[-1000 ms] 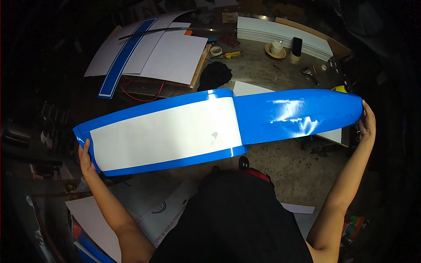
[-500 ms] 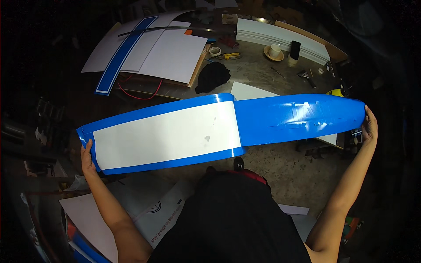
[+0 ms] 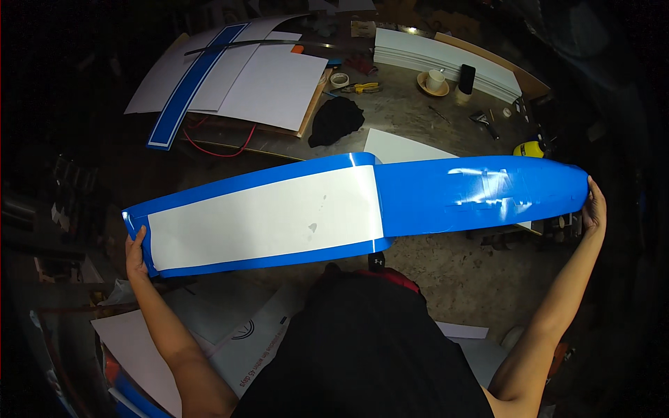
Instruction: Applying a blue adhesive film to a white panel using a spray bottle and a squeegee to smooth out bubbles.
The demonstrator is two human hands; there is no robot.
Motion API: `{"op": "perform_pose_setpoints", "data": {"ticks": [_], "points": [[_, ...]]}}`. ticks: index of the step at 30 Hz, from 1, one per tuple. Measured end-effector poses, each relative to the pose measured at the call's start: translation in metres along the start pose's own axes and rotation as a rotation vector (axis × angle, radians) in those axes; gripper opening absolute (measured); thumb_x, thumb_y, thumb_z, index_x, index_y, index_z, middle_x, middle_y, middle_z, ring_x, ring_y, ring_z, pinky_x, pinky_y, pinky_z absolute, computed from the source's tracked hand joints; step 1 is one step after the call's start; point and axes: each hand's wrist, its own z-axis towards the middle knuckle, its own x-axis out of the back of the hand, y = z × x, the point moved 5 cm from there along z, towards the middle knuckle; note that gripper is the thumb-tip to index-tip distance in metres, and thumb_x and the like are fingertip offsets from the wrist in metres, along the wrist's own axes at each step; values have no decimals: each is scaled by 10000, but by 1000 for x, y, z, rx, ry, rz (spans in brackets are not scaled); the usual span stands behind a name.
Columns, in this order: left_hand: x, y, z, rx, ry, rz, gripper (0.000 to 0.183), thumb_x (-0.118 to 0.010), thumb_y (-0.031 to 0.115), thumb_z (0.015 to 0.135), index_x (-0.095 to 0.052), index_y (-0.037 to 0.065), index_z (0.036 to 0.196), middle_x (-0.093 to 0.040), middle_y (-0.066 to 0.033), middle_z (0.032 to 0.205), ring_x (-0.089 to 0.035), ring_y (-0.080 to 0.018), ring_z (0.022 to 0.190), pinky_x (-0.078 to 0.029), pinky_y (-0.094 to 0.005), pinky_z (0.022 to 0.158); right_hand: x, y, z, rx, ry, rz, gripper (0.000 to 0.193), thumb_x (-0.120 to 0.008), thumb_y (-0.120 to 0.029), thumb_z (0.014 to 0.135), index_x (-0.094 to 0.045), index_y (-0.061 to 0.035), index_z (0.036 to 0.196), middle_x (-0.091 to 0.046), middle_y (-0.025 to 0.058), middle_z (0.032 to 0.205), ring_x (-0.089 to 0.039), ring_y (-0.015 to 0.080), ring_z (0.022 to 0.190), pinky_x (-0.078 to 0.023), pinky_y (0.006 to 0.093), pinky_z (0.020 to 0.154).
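Outward and slightly lower than before went the right hand (image 3: pixel 594 207), grasping one end of the blue sheet (image 3: pixel 425 202); the left hand (image 3: pixel 137 255) gripped the other. Stretched between them, it looked light, bendy and slick, probably best held by both ends.

Your view is dim overall; the outer rim falls to near black, its detail lost. Light appears to fall from above. Hard white glare streaks the right half of your blue sheet (image 3: pixel 432 202), and thin highlights mark its fold near frame centre. Soft grey shading crosses its white panel (image 3: pixel 279 216). Fisheye distortion bows the stacked boards (image 3: pixel 446 63) at upper right. Your black shirt (image 3: pixel 362 348), lower centre, shows little texture.
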Motion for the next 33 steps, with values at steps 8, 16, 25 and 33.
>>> {"op": "perform_pose_setpoints", "data": {"ticks": [8, 16, 25, 33], "points": [[0, -4, 9, 42, 50, 140, 670, -802, 329, 827, -529, -17, 1331, -659, -186, 1201, -666, -282, 1030, -528, -413, 943, 8, -20, -6, 39, -60, -41, 369, -720, -287, 925, -659, -9, 1159, -669, 95, 1106, -610, 202, 1056, -469, 379, 982], [6, -22, 30, 31, 83, 223, 674, -798, 315, 831, -523, -8, 1355, -643, -202, 1237, -652, -313, 1065, -519, -427, 956, 24, -45, -3, 41, -94, -58, 340, -703, -281, 943, -667, -19, 1156, -670, 66, 1115, -602, 183, 1060, -456, 349, 975], [24, -32, 48, 51, 99, 278, 757, -814, 323, 810, -478, 2, 1408, -613, -208, 1305, -625, -342, 1124, -485, -455, 1012, 32, -72, -5, 47, -37, -46, 392, -714, -289, 933, -648, -8, 1199, -654, 90, 1172, -590, 198, 1109, -429, 364, 1023], [36, -33, 57, 78, 181, 329, 681, -812, 275, 821, -520, 26, 1383, -632, -189, 1285, -632, -330, 1118, -478, -461, 1018, 40, -92, -9, 42, -17, -96, 475, -743, -340, 900, -637, -11, 1225, -635, 104, 1231, -569, 221, 1170, -396, 398, 1070]]}}
